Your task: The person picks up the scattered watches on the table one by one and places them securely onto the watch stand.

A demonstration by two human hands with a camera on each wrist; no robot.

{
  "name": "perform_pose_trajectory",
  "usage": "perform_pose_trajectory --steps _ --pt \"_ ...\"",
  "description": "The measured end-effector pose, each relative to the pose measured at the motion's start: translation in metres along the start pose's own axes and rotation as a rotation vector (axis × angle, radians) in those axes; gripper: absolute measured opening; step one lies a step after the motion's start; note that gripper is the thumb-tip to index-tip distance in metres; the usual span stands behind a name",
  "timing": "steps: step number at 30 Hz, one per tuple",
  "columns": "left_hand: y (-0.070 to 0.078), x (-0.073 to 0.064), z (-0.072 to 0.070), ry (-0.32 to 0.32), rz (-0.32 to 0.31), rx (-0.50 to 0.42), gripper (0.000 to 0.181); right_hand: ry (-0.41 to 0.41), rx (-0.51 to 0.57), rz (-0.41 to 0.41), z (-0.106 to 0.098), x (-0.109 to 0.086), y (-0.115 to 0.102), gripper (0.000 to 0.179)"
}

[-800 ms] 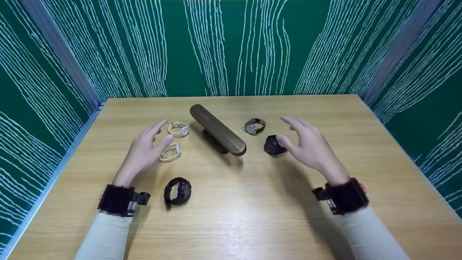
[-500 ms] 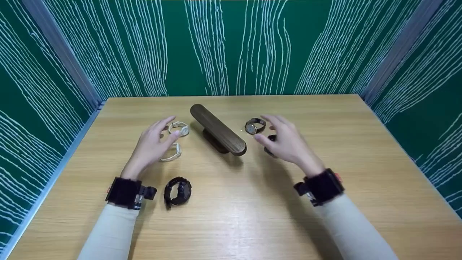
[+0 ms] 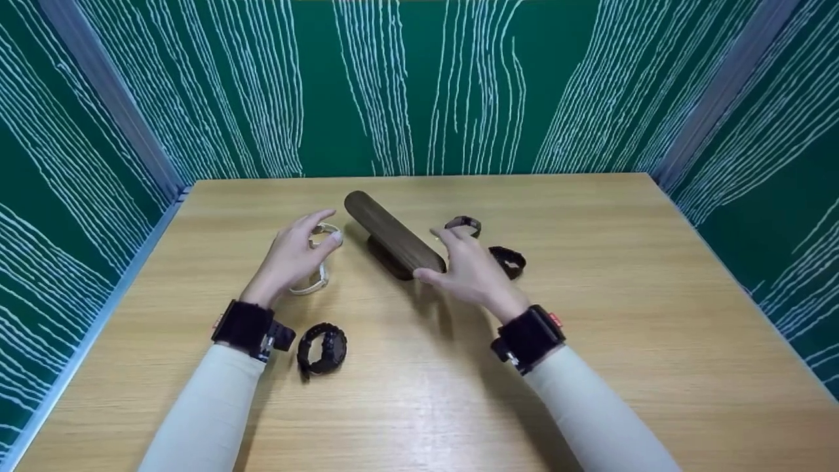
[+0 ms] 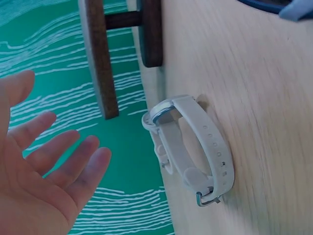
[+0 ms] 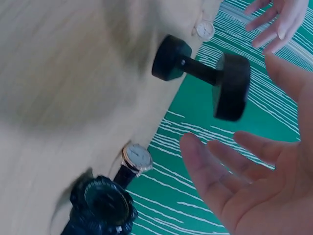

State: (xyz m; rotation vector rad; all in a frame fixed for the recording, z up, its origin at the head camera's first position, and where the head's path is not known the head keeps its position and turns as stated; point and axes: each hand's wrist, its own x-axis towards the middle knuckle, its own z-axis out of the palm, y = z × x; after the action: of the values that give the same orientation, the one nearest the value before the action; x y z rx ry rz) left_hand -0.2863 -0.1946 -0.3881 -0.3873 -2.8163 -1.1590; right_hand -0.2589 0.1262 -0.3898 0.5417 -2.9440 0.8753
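Note:
A dark wooden stand (image 3: 393, 237), a long rounded bar on a short post and base, lies diagonally at the table's middle. My right hand (image 3: 468, 272) hovers by its near end with fingers spread; in the right wrist view, a gap shows between fingers and bar (image 5: 232, 88). My left hand (image 3: 288, 262), fingers apart and holding nothing, hangs over two white watches, partly covering them. The left wrist view shows the nearer white watch (image 4: 215, 152) standing on its strap. Beyond my right hand are a dark-strapped watch (image 5: 137, 156) with a pale dial and a chunky black watch (image 5: 105, 203).
Another black watch (image 3: 322, 351) rests on the wooden table (image 3: 419, 406), nearer me and right of my left wrist. Green walls (image 3: 432, 85) with pale wavy lines rise behind the table and along both sides. Each wrist carries a strapped black device.
My right hand has moved left, from over the chunky black watch to the stand's near end. My left hand has shifted right and slightly away from me. Stand and watches stay put.

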Motion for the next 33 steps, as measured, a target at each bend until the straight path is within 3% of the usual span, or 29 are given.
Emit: perform_pose_trajectory --steps 7,18,25,33 --pt "-0.003 0.006 0.002 -0.028 -0.005 -0.015 0.061 -0.01 0.008 -0.007 0.012 0.005 -0.002 0.086" --pt "-0.007 0.009 0.003 -0.046 0.037 0.022 0.058 0.001 0.021 -0.063 0.01 0.005 -0.006 0.062" --pt "-0.005 0.009 0.003 -0.05 0.008 0.021 0.061 -0.009 0.006 -0.087 0.007 0.003 -0.004 0.059" --pt "-0.004 0.01 0.006 -0.039 0.025 0.02 0.06 -0.014 -0.029 -0.147 0.0 -0.001 0.0 0.064"
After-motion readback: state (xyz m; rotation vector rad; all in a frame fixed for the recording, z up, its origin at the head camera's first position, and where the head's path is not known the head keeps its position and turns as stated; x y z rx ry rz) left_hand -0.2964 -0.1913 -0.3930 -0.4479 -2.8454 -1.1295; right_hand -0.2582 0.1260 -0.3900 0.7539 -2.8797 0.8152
